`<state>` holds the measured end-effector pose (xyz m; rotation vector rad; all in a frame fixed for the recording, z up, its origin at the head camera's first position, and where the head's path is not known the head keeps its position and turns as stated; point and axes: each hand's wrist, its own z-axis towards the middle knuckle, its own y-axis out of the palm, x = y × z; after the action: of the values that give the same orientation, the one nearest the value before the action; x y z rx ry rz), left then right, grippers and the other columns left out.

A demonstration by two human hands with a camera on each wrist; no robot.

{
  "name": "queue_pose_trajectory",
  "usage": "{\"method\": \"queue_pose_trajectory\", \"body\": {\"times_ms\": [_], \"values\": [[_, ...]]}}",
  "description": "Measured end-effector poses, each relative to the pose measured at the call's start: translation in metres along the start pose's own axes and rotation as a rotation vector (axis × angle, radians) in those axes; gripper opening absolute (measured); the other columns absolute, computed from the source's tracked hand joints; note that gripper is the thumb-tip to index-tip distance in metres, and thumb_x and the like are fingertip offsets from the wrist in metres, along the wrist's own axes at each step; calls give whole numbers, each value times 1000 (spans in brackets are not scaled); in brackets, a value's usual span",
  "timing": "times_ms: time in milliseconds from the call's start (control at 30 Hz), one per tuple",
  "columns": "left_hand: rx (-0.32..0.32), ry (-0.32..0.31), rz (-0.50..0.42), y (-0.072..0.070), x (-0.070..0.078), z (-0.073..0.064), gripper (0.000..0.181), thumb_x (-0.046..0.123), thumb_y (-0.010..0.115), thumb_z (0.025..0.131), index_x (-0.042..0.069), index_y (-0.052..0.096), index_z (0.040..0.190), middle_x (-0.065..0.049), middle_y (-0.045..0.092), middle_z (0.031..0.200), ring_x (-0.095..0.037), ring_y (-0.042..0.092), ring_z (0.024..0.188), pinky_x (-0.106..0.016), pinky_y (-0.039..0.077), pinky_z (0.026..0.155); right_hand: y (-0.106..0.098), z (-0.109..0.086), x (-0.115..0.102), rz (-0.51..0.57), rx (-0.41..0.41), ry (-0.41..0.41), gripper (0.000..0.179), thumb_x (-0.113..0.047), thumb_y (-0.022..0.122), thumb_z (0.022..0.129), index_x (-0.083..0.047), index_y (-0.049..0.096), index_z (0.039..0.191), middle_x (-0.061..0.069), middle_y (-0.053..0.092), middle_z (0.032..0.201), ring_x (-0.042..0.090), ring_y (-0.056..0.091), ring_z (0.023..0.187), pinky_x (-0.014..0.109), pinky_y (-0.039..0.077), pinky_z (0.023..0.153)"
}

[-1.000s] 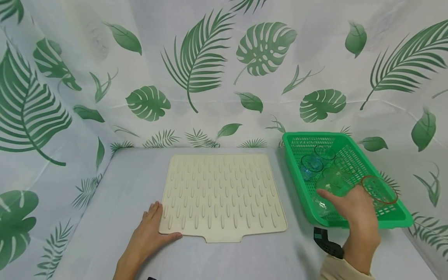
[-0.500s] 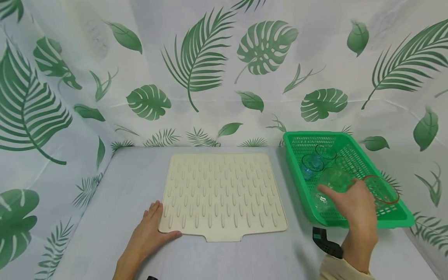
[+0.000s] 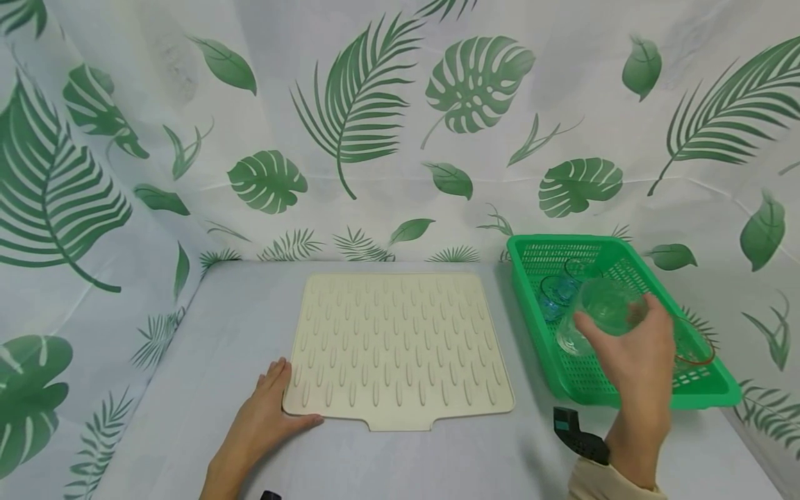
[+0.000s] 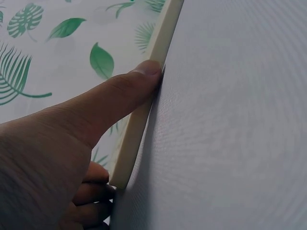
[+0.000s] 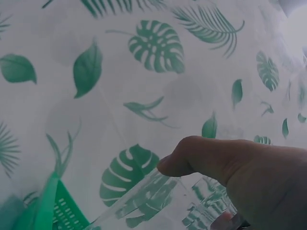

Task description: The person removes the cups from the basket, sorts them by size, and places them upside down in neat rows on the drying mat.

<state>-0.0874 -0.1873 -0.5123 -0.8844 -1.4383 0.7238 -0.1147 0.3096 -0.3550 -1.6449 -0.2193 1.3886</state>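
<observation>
My right hand (image 3: 637, 351) grips a clear drinking glass (image 3: 594, 312), tilted, over the green basket (image 3: 540, 375). In the right wrist view, the thumb lies along the side of the patterned glass (image 5: 148, 194); most of the fingers are hidden. My left hand (image 3: 265, 406) rests at the near left corner of a cream ribbed draining board (image 3: 400, 422). Its thumb is pressed straight along the front edge of the board (image 4: 136, 139) in the left wrist view, while the fingers lie by the left side.
Several more glasses stand in the basket, among them blue-tinted ones (image 3: 551, 307) at the left and a red-rimmed one (image 3: 706, 360) at the right. A white cloth (image 3: 475, 465) covers the table. Behind it hangs a leaf-print curtain (image 3: 375, 215).
My right hand has taken hold of the clear glass and raised it, tilting it, from among the others in the basket. The left hand and the draining board stay put.
</observation>
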Motion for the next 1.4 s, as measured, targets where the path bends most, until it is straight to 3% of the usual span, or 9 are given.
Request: {"method": "queue_pose_trajectory", "body": {"times_ms": [167, 400, 500, 767, 867, 967, 1200, 1400], "values": [[2, 1, -3, 1, -1, 0, 123, 69, 81, 66, -5, 34, 153, -26, 27, 162, -44, 23, 152, -60, 27, 121, 4, -4, -7, 113, 88, -41, 99, -38, 74, 86, -14, 15, 161, 16, 41, 155, 37, 41, 137, 61, 38, 110], [-16, -10, -28, 0, -2, -1, 124, 71, 79, 67, -3, 32, 154, -25, 24, 163, -43, 21, 153, -60, 24, 122, 16, -11, -18, 220, 230, -163, 91, -28, 79, 82, -16, 30, 157, 9, 51, 144, 21, 46, 121, 26, 37, 96], [-13, -9, -26, 0, -2, 0, 124, 71, 79, 67, -2, 32, 155, -25, 25, 163, -43, 21, 153, -61, 25, 121, 22, -14, -23, 256, 267, -236, 89, -23, 81, 80, -13, 34, 155, 10, 54, 139, 17, 45, 118, 17, 33, 91], [0, -7, -24, 1, -3, 0, 123, 69, 81, 66, -3, 33, 154, -25, 26, 163, -45, 21, 152, -61, 26, 121, 38, -19, -35, 325, 274, -362, 90, -15, 85, 75, -8, 39, 153, 16, 55, 141, 27, 48, 127, 18, 35, 95], [4, -1, -25, 1, -3, 0, 123, 69, 81, 66, -3, 33, 154, -25, 27, 162, -44, 22, 152, -60, 25, 122, 43, -21, -39, 321, 261, -390, 91, -15, 86, 74, -7, 40, 152, 18, 54, 143, 32, 49, 129, 13, 34, 93], [4, 4, -28, 0, -2, 0, 123, 69, 81, 66, -4, 33, 154, -25, 27, 162, -44, 22, 152, -59, 24, 122, 48, -23, -44, 315, 237, -415, 90, -16, 85, 74, -6, 41, 152, 20, 53, 143, 34, 50, 126, 19, 36, 93], [8, 13, -23, -1, -1, 0, 122, 68, 81, 67, -4, 34, 153, -25, 28, 162, -44, 22, 152, -59, 24, 123, 61, -28, -54, 314, 155, -448, 90, -18, 86, 76, -4, 40, 152, 25, 50, 144, 40, 50, 120, 52, 42, 98], [14, 15, -23, -1, -1, 0, 121, 68, 81, 68, -4, 34, 153, -25, 29, 162, -44, 23, 152, -58, 24, 123, 71, -31, -59, 320, 109, -476, 89, -20, 86, 76, -2, 41, 151, 25, 50, 144, 41, 50, 122, 54, 43, 100]]}}
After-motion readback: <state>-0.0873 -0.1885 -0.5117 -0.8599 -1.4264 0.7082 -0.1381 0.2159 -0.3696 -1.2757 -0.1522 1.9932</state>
